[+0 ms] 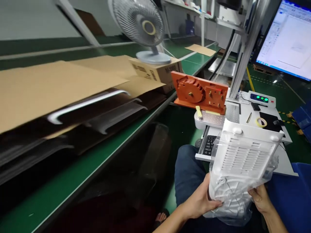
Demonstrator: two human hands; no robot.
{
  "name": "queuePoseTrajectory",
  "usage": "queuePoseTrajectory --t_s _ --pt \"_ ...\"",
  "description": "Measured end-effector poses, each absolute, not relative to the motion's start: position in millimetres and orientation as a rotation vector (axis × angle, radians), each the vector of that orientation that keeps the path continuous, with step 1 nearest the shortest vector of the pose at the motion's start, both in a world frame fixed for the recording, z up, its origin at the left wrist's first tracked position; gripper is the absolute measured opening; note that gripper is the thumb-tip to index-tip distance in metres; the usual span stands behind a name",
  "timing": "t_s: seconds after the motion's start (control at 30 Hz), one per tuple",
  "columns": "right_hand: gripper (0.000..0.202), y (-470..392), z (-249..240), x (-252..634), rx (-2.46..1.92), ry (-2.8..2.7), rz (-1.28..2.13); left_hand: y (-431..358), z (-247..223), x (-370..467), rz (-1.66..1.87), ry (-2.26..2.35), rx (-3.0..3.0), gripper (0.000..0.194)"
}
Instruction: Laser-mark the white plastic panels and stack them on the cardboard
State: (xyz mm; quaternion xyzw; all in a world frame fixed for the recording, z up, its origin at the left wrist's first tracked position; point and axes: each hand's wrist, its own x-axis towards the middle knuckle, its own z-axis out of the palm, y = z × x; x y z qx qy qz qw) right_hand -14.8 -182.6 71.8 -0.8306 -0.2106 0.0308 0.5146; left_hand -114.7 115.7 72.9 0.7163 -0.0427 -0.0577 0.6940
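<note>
A white plastic housing (246,155) with vent slots is tilted up above my lap, its lower part inside a clear plastic bag (233,204). My left hand (202,199) grips its lower left side, thumb on the front face over the bag. At the lower right, my right hand (261,197) holds the bagged edge, and some of its fingers are hidden behind. Beyond the housing, an orange fixture (199,92) stands upright on a machine's perforated plate (213,118).
Cardboard sheets (60,84) lie over trays on the green bench at left. A fan (155,58) stands on a box (160,72). A keyboard (209,145), tape roll (261,122) and monitor (286,38) are at right, near a metal column (250,48).
</note>
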Motion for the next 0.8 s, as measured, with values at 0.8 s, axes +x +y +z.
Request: queuePoseTrajectory --t_s 0.8 --pt "0.052 -189.6 321.5 0.2 -2.708 -0.685 0.53 175.2 214.1 -61.8 0.613 -0.075 1.521 0.069"
